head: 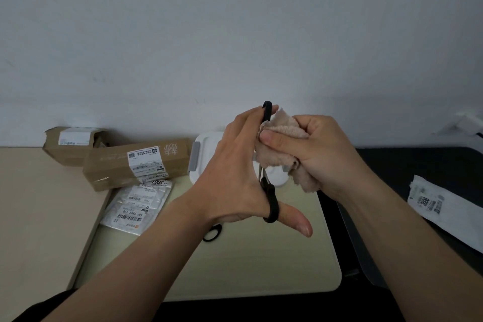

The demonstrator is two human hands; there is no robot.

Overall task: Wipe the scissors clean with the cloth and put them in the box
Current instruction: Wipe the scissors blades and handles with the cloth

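Note:
The scissors (pixel 271 201) have black handles, and a short piece of metal blade shows below the cloth. My left hand (pixel 235 172) holds them upright above the table, thumb through the lower loop and fingers at the upper black handle. My right hand (pixel 321 154) grips a fluffy beige cloth (pixel 282 128) bunched round the blades, thumb pressing on it. Most of the blades are hidden inside the cloth. The white box (pixel 209 144) with a grey latch sits on the table just behind my hands, largely covered by them.
Two brown cardboard parcels (pixel 136 167) (pixel 70 141) and silver mail bags (pixel 136 206) lie at the left. A black ring (pixel 212 234) lies on the beige table (pixel 248 269) under my left wrist. A white labelled bag (pixel 439 206) lies on the dark surface at right.

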